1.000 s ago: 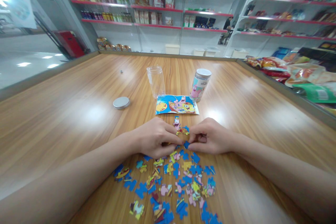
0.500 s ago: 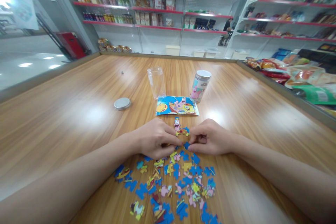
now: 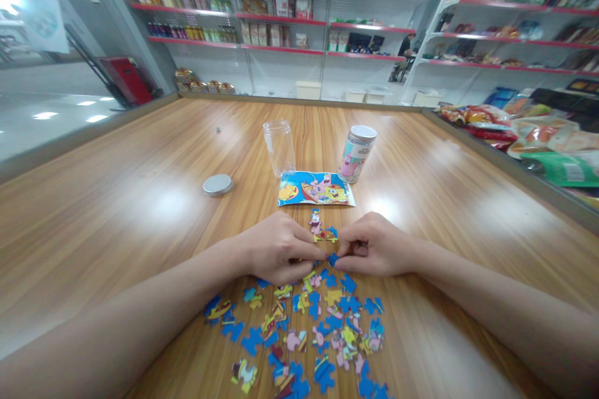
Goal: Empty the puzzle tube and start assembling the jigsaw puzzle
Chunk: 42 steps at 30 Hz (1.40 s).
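Note:
My right hand (image 3: 374, 246) pinches a blue jigsaw puzzle piece (image 3: 333, 259) between thumb and index finger, low over the table. Close by on its left, my left hand (image 3: 281, 249) is closed, its fingertips around a puzzle piece that they mostly cover; only a bit of blue shows. Just beyond the fingertips lie a few joined pieces (image 3: 319, 227) with a pink figure and yellow and red parts. Many loose puzzle pieces (image 3: 322, 336), blue, yellow and pink, are spread on the wooden table (image 3: 154, 199) between my forearms. A printed picture sheet (image 3: 317, 189) lies behind the joined pieces.
Behind the sheet stand an open clear jar (image 3: 279, 149) and a labelled jar (image 3: 357, 154) with a silver lid. A loose silver lid (image 3: 218, 184) lies to the left. Packaged goods (image 3: 538, 131) line the right edge; stocked shelves (image 3: 281, 19) stand behind, with a person far off.
Almost nothing differs. My left fingertips have shifted very slightly right, towards the blue piece; my right hand stays in place.

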Tool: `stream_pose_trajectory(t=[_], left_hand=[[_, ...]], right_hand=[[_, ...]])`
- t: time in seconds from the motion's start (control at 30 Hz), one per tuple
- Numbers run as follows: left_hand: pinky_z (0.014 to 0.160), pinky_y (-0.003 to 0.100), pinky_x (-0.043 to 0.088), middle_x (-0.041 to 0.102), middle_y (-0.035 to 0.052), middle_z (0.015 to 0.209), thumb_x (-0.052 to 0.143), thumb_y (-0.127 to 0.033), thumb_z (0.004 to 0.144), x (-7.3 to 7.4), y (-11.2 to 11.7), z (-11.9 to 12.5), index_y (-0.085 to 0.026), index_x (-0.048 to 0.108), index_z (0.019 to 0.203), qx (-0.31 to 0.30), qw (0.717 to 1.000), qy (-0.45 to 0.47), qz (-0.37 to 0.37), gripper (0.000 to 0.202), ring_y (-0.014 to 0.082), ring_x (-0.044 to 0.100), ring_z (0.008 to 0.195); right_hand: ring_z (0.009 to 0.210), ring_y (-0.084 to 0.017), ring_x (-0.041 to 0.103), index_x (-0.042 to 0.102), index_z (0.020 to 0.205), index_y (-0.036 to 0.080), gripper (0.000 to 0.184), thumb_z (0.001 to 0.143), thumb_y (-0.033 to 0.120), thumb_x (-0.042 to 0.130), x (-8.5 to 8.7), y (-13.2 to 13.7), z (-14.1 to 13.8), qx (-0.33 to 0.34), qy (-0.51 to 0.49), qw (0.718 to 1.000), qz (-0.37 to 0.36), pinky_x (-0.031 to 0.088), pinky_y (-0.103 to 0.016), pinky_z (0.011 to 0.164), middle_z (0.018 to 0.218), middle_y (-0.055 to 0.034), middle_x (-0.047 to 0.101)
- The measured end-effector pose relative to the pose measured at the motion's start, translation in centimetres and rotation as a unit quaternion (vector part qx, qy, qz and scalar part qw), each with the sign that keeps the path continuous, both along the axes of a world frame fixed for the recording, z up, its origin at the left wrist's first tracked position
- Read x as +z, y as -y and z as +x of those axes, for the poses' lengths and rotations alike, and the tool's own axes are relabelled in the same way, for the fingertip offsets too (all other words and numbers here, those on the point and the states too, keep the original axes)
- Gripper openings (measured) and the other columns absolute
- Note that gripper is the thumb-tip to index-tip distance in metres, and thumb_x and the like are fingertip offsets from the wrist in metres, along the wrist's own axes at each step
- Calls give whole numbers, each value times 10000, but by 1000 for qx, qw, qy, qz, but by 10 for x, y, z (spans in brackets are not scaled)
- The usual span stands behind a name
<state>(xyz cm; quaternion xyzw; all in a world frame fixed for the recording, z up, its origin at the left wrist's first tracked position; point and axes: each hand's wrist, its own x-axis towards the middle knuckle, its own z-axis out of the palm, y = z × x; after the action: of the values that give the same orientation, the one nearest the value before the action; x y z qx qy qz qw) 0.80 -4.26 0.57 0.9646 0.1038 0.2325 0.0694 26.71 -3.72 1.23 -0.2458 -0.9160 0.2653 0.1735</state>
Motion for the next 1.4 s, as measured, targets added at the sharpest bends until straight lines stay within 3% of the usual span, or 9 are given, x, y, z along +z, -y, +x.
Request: stream_pose_trajectory(t=[0.37, 1.4], left_hand=[[448, 301, 344, 645, 12, 607, 550, -156, 848, 1, 6, 5, -160, 761, 972, -42, 996, 48, -57, 244, 119, 555, 494], [497, 238, 458, 752, 53, 713, 569, -88, 797, 10, 7, 9, -148, 789, 974, -42, 985, 34, -163, 289, 115, 609, 528]], right_hand=[[477, -63, 468, 684, 738, 157, 232, 832, 361, 737, -1, -1, 1, -2, 6, 1000, -10, 319, -185, 495, 545, 46, 535], [483, -63, 468, 683, 736, 158, 234, 842, 362, 730, 0, 0, 2, 4, 8, 1000, -3, 319, -190, 504, 551, 48, 531]])
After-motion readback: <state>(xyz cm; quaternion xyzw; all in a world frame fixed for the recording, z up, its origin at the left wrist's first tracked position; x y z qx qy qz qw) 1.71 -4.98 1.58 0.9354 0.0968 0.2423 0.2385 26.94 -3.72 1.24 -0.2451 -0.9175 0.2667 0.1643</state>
